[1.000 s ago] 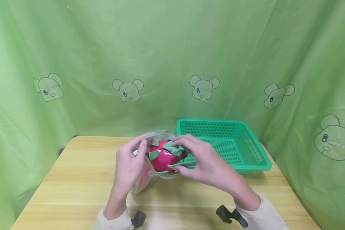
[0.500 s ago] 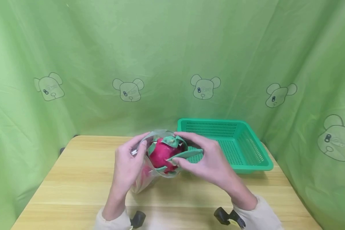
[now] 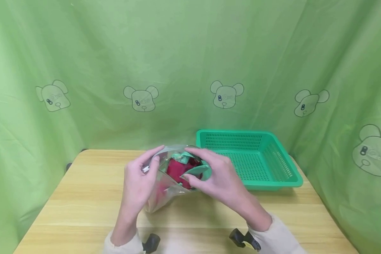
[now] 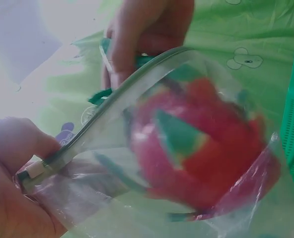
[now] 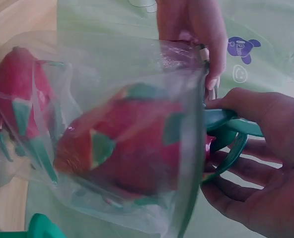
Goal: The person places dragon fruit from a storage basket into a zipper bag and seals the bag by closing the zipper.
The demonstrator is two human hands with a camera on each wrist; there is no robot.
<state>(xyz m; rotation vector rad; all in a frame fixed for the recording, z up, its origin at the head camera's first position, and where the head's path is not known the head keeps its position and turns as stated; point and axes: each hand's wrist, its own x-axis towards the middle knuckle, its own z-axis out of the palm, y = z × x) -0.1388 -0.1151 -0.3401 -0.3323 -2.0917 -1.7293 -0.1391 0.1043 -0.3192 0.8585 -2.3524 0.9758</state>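
My left hand (image 3: pixel 138 183) pinches the rim of a clear zip bag (image 5: pixel 132 52) near its white slider (image 4: pixel 36 169). The bag's mouth is spread and faces right. Partly inside it is a red dragon fruit (image 5: pixel 137 158) with green leaf-like scales. My right hand (image 3: pixel 223 176) holds this fruit by the long green scales that stick out of the mouth, thumb on one side and fingers on the other. Deeper in the bag, towards its bottom, lies a second dragon fruit (image 5: pixel 25 94), seen through the plastic.
A green plastic basket (image 3: pixel 249 133) with slotted walls stands at the back right of the wooden table (image 3: pixel 92 197), just behind the right hand. A green curtain (image 3: pixel 177 46) with printed bear heads hangs behind and at both sides.
The right hand has moved left, and the held dragon fruit has gone deeper into the bag with its scales turning towards the mouth. The left hand keeps its pinch on the rim.
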